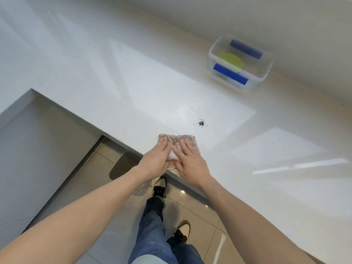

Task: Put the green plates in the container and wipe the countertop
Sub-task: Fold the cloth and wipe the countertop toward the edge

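Hands lie side by side on a crumpled, stained pinkish-grey cloth (178, 144) near the front edge of the glossy white table (133, 92). The left hand (157, 156) is flat, palm down, fingers stretched forward over the cloth's left part; the right hand (190, 161) is likewise spread flat over its right part, pressing rather than gripping. Just beyond the cloth, up and to the right, sits a small scatter of dark crumbs (201, 123) on the table, apart from the fabric. Well beyond that, near the back wall, stands a clear plastic rectangular container (264, 73) with blue clip handles on two sides; the round lime-green plates (230, 59) lie inside it on the bottom. Below the table edge, the grey tiled floor (196, 216) shows, with blue jeans (152, 225) and dark-and-cream sneakers (183, 228).
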